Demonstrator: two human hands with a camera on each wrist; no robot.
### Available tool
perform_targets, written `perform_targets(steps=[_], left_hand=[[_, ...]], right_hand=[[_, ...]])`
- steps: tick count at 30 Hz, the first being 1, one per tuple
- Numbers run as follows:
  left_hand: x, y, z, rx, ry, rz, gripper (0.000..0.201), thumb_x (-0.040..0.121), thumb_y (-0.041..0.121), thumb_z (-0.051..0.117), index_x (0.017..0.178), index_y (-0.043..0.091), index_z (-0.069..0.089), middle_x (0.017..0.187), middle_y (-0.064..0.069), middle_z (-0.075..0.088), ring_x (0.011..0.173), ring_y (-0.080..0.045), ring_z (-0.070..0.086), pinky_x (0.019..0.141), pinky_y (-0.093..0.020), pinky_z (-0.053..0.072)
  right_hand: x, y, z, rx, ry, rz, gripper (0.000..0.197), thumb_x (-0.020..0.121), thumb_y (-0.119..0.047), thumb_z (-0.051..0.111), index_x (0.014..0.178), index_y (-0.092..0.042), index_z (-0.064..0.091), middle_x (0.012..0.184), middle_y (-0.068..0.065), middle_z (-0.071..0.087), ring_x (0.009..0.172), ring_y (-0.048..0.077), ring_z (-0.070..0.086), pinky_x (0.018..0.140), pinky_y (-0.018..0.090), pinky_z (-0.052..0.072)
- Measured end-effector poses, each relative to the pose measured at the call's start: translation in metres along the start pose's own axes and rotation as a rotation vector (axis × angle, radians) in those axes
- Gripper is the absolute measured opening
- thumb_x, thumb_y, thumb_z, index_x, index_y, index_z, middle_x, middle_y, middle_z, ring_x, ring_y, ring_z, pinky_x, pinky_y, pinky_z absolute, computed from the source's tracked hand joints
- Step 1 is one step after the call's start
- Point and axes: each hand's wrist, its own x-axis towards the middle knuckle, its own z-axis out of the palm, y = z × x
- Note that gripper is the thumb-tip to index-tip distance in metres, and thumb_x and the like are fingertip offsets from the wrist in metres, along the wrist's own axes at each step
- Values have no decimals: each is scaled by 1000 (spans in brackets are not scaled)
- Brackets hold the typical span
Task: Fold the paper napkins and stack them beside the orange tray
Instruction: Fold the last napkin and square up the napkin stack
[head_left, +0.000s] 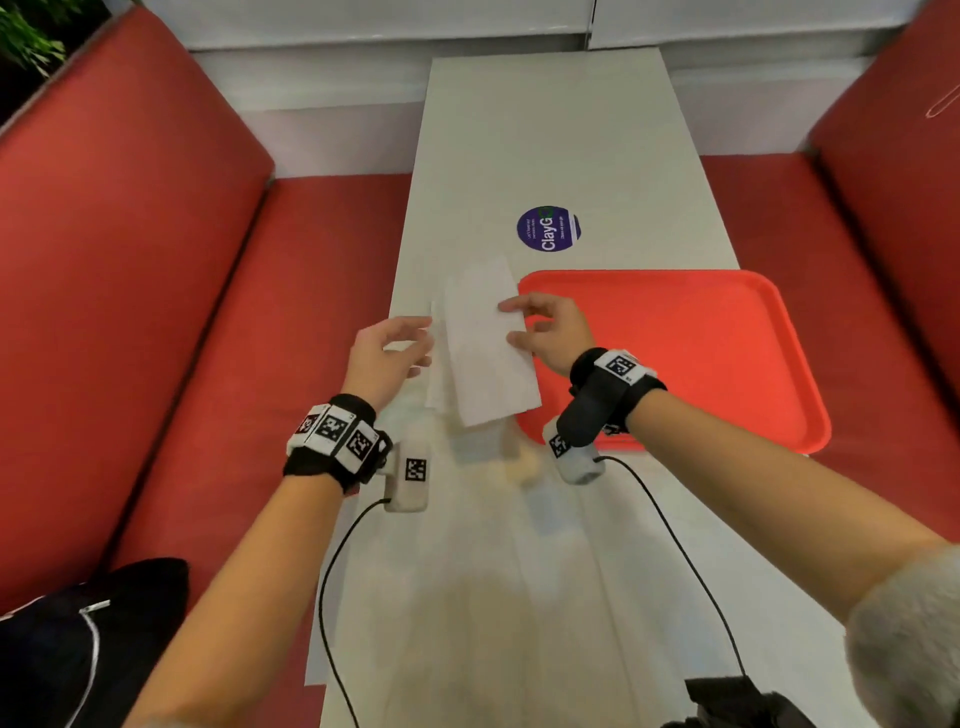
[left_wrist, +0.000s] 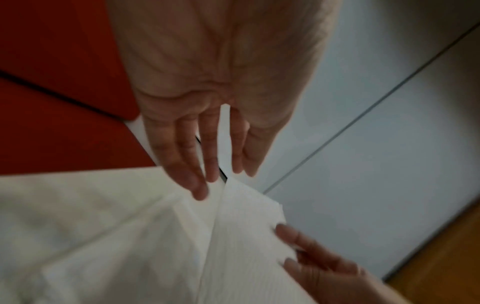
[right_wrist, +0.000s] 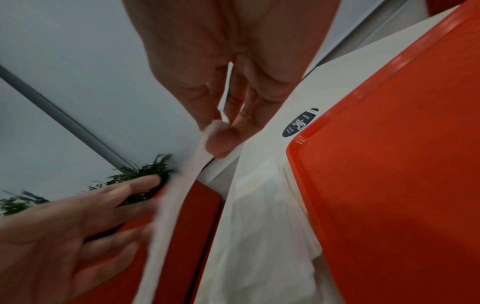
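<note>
A white paper napkin (head_left: 488, 343) hangs lifted over the white table (head_left: 545, 145), just left of the orange tray (head_left: 701, 353). My right hand (head_left: 508, 323) pinches its right edge between thumb and fingers; the right wrist view shows the napkin (right_wrist: 166, 216) edge-on, running from that pinch (right_wrist: 218, 131). My left hand (head_left: 423, 345) is at the napkin's left edge with its fingers straight, gripping nothing; its fingertips (left_wrist: 200, 191) meet the sheet (left_wrist: 246, 236). More white napkins (head_left: 437, 384) lie flat on the table under the lifted one, also seen beside the tray (right_wrist: 389, 164) as a flat pile (right_wrist: 265, 226).
A round purple sticker (head_left: 548, 228) is on the table beyond the tray. Red bench seats (head_left: 130, 260) flank the table on both sides. A black bag (head_left: 78, 639) lies on the left bench. Cables trail from both wrists across the near table.
</note>
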Motion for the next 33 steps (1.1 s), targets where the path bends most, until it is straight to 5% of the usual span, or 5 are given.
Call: perform_targets(steps=[4, 9, 19, 28, 33], left_hand=[[-8, -37, -29, 23, 78, -125, 16, 92, 10, 64, 107, 11, 70, 104, -9, 72, 80, -19, 72, 76, -33, 57], [-48, -79, -42, 79, 32, -260, 10, 91, 7, 65, 98, 11, 71, 94, -7, 75, 75, -17, 71, 79, -38, 53], [-101, -136, -57, 151, 86, -372, 9, 88, 6, 68, 94, 12, 71, 100, -9, 71, 90, -21, 65, 72, -22, 48], [-135, -170, -78, 250, 124, -849, 115, 73, 46, 81, 153, 7, 8, 158, -18, 24, 144, -33, 30, 112, -46, 33], [-161, -179, -89, 26, 169, -803, 85, 47, 33, 97, 117, -1, 64, 118, -20, 68, 99, -31, 68, 86, -41, 55]], right_hand=[[35, 18, 16, -91, -11, 60, 43, 75, -1, 73, 114, -19, 70, 116, 9, 67, 99, 32, 62, 88, 35, 53], [64, 44, 34, -224, -26, 144, 45, 78, -6, 77, 122, -11, 66, 103, 2, 57, 83, 17, 53, 56, 4, 42], [53, 44, 39, -527, -66, 60, 56, 73, -23, 82, 123, -17, 60, 125, 13, 37, 96, 27, 54, 93, 35, 48], [-38, 30, 34, -370, -132, -3, 53, 76, -26, 80, 123, -18, 56, 111, 3, 39, 86, 16, 47, 79, 25, 40], [-87, 32, 38, -331, -196, 33, 49, 76, -28, 81, 118, -20, 57, 108, 4, 47, 73, 12, 51, 73, 24, 40]])
